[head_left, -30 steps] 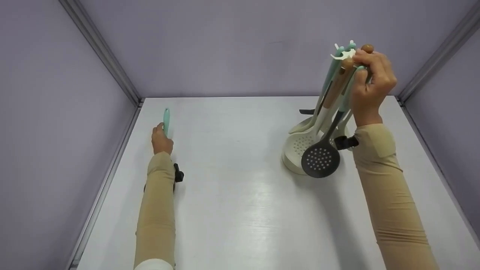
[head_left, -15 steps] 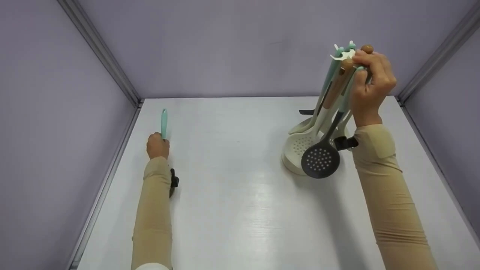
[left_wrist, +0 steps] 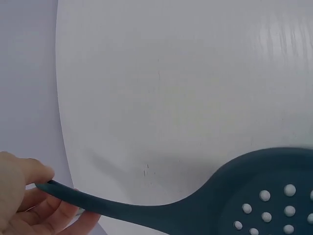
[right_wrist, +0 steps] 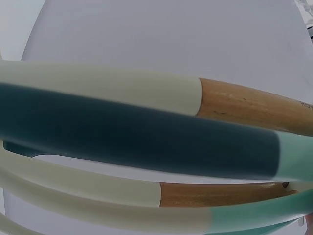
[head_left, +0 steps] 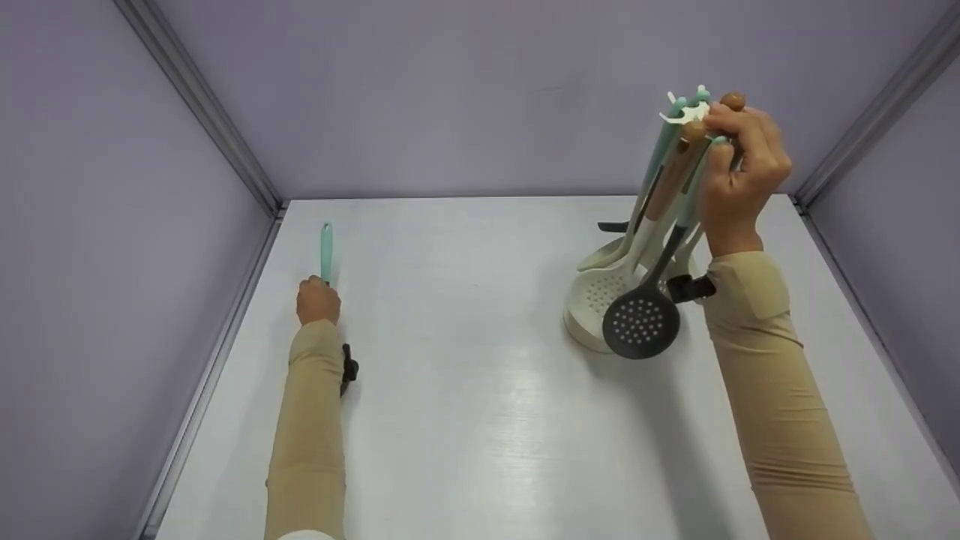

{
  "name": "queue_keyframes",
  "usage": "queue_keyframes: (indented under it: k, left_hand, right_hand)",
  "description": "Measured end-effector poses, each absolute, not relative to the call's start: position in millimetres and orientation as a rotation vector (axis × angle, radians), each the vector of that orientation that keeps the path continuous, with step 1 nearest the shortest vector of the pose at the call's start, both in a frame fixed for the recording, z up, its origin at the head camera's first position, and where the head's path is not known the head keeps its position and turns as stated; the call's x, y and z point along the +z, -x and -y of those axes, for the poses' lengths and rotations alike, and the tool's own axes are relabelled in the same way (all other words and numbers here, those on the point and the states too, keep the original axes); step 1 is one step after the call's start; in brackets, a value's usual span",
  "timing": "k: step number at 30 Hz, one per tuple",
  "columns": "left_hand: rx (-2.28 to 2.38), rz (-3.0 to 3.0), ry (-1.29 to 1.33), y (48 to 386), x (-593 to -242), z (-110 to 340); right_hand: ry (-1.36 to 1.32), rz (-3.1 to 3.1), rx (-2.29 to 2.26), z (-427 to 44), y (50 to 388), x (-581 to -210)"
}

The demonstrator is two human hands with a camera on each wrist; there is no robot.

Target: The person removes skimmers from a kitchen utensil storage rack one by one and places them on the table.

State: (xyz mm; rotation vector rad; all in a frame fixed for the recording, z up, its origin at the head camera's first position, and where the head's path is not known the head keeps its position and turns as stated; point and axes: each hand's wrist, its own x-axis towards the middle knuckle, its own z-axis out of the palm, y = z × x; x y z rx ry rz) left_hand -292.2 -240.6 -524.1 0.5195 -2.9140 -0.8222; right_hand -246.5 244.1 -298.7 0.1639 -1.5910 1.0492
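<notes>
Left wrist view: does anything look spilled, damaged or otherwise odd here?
Only a few small dark marks, perhaps scratches, stand out against the white tabletop, seen above the neck of the dark perforated utensil in the left hand. No spill shows, and the utensil's visible part looks undamaged.

One utensil stand [head_left: 581, 330] rises from one white surface [head_left: 450, 315]. At least five utensil handles show at the stand's top: two brown handles [head_left: 667, 184] and three mint handles [head_left: 660, 146]; the total behind the right hand [head_left: 748, 165] cannot be told. Perforated heads number three: one pale head [head_left: 600, 289] and one dark head [head_left: 641, 330] on the stand's near side, and one loose dark utensil [head_left: 326, 255] well left of it. Two hands are visible, the right at the stand's top, the left hand [head_left: 318, 300] well left of it.
</notes>
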Motion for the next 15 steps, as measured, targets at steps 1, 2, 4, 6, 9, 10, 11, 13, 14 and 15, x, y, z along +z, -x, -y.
queue_keyframes:
  k: [1,2,4,6,9,10,11,13,14,15]
  left_hand:
    - [-0.804,2.938,-0.503,292.0,-524.9,241.1]
    - [-0.792,2.961,-0.491,291.7,-525.6,241.8]
    - [-0.75,3.013,-0.464,291.1,-527.3,243.5]
    - [-0.71,3.062,-0.447,290.9,-529.5,245.4]
    - [-0.68,3.101,-0.43,290.2,-532.0,247.2]
    - [-0.665,3.106,-0.423,290.0,-532.6,247.6]
    - [-0.66,3.106,-0.422,289.4,-532.9,247.7]
    - [-0.639,3.1,-0.424,287.6,-533.2,247.6]
    - [-0.643,3.091,-0.433,286.6,-533.5,247.6]
    - [-0.659,3.079,-0.45,285.6,-534.0,247.6]
  right_hand:
    - [-0.165,1.591,1.05,-244.1,246.6,-298.7]
    - [-0.166,1.591,1.049,-244.1,246.6,-298.6]
    - [-0.166,1.593,1.046,-244.0,246.7,-298.5]
    - [-0.165,1.593,1.045,-243.8,246.7,-298.1]
    - [-0.16,1.591,1.052,-243.7,246.2,-297.4]
    - [-0.16,1.59,1.055,-243.6,245.9,-297.1]
    - [-0.159,1.589,1.059,-243.4,245.5,-296.9]
    - [-0.158,1.588,1.064,-242.9,244.7,-296.3]
    - [-0.16,1.587,1.065,-242.6,244.3,-296.2]
    - [-0.162,1.585,1.066,-242.2,244.0,-296.0]
